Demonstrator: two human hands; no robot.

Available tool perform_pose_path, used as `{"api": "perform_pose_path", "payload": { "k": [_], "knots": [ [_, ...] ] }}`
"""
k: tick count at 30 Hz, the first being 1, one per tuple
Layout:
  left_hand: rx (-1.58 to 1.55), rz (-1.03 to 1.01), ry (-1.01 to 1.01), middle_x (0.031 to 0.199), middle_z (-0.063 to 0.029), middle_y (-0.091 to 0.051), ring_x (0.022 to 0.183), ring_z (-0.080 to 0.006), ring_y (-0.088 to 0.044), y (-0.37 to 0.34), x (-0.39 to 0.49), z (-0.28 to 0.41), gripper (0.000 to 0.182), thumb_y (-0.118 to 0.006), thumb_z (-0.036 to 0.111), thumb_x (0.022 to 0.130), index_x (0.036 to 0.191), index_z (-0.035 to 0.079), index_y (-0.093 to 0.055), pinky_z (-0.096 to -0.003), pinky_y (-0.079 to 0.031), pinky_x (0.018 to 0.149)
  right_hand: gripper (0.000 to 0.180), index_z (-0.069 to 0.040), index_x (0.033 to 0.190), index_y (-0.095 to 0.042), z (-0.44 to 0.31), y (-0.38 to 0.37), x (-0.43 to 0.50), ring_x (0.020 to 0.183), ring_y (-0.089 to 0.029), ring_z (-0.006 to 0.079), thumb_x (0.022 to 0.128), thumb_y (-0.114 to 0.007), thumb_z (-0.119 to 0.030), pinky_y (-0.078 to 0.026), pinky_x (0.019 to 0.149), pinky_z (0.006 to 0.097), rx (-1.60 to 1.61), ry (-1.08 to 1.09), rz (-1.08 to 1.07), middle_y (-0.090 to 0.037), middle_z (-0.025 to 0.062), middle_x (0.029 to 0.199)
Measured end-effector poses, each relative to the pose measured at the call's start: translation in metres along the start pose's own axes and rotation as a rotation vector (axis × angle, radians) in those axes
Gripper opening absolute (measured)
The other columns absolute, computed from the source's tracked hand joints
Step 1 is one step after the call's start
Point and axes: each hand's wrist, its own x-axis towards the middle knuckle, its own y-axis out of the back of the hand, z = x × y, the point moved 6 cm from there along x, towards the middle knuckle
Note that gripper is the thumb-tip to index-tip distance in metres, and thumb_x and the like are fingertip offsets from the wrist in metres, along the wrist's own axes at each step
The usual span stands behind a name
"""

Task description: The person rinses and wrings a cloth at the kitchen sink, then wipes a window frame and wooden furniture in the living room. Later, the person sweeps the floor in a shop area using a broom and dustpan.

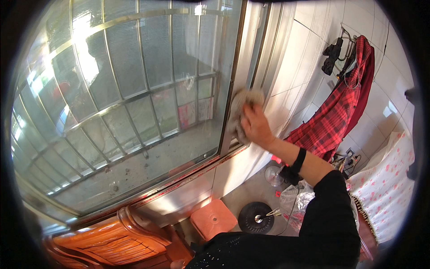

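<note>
My right hand (257,126) presses a bunched grey-brown cloth (247,97) against the metal side frame (245,60) of a sliding window. The fingers are closed on the cloth, and its edges look slightly blurred. Left of the hand is the large glass pane (195,144), with metal security bars (146,60) behind it. Below the pane runs the window track (161,195), marked with red along its edge. At the bottom edge, only a small bit of what seems to be my left hand (177,264) shows by a wooden chair (117,238); its grip is hidden.
A pink plastic stool (214,218) and a round black base (256,218) stand on the floor below. Clear plastic bags (295,198) lie under my arm. A red plaid garment (329,114) hangs from a wall hook; a floral cloth (383,181) drapes at right.
</note>
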Motion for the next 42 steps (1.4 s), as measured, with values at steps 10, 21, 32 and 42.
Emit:
{"api": "perform_pose_path", "payload": {
  "k": [10,21,32,42],
  "knots": [
    [-0.051,0.013,0.037,0.095,-0.0107,-0.066,0.080,-0.0217,-0.061,0.003,-0.005,0.016,0.027,-0.050,0.026,0.094,0.109,0.008,-0.064,-0.0354,-0.051,0.063,0.035,0.005,0.116,-0.055,0.018,0.005,0.013,0.083,-0.051,0.0374,0.082,-0.055,-0.004,-0.045,0.075,0.0399,0.049,-0.120,-0.008,-0.047,0.0213,0.095],
    [-0.158,0.034,0.060,0.093,-0.0103,-0.066,0.077,-0.0216,-0.061,0.000,0.017,0.072,0.027,-0.051,0.027,0.094,0.109,0.009,-0.063,-0.0353,-0.050,0.061,0.039,0.005,0.122,-0.053,0.030,0.022,0.059,0.084,-0.051,0.0347,0.084,-0.053,-0.004,-0.045,0.076,0.0364,0.096,-0.105,0.081,-0.047,0.0199,0.097],
    [-0.253,0.034,0.051,0.091,-0.0099,-0.066,0.074,-0.0215,-0.061,0.004,0.032,0.115,0.027,-0.052,0.028,0.094,0.109,0.010,-0.063,-0.0352,-0.050,0.058,0.044,0.003,0.124,-0.055,0.022,0.066,0.156,0.081,-0.053,0.0332,0.080,-0.056,-0.003,-0.048,0.071,0.0373,-0.102,0.087,0.160,-0.048,0.0210,0.093],
    [-0.326,0.076,0.115,0.089,-0.0096,-0.066,0.071,-0.0214,-0.061,-0.011,-0.033,0.046,0.027,-0.052,0.029,0.093,0.109,0.011,-0.063,-0.0351,-0.049,0.056,0.033,-0.001,0.114,-0.058,0.002,0.120,0.286,0.100,-0.054,0.0435,0.085,-0.044,-0.010,-0.045,0.089,0.0437,-0.277,0.074,0.300,-0.056,0.0285,0.109]
  ]
}}
